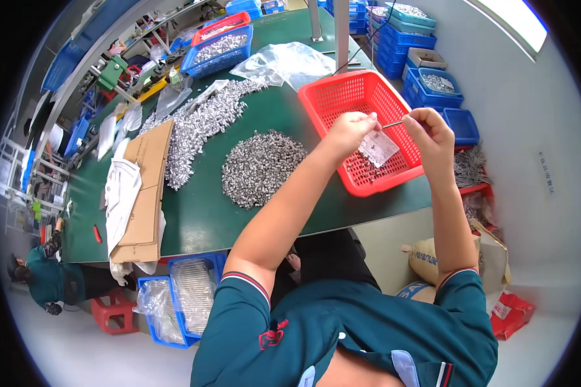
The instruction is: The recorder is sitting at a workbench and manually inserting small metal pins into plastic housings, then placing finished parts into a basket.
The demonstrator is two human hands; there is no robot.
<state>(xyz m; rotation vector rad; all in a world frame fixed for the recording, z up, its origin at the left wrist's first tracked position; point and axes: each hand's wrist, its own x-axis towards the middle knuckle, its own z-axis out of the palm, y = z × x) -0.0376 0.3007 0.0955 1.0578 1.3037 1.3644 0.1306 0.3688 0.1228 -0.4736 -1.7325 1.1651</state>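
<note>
My left hand [350,131] and my right hand [428,131] are raised over a red plastic basket [342,90] on the green table [200,213]. A thin metal pin [394,124] spans the gap between them; the right fingers pinch one end, and the left fingers are closed at the other end on a small part I cannot make out. A small clear bag with a paper label [378,148] lies in the basket among a few small metal parts. A heap of small silver metal pieces [259,166] lies left of the basket.
A longer spread of silver parts [200,126], flattened cardboard [147,187] and clear plastic bags [284,63] lie on the table. Blue crates [432,90] stand at the right, a blue bin [187,300] under the table. Another person [42,277] crouches far left.
</note>
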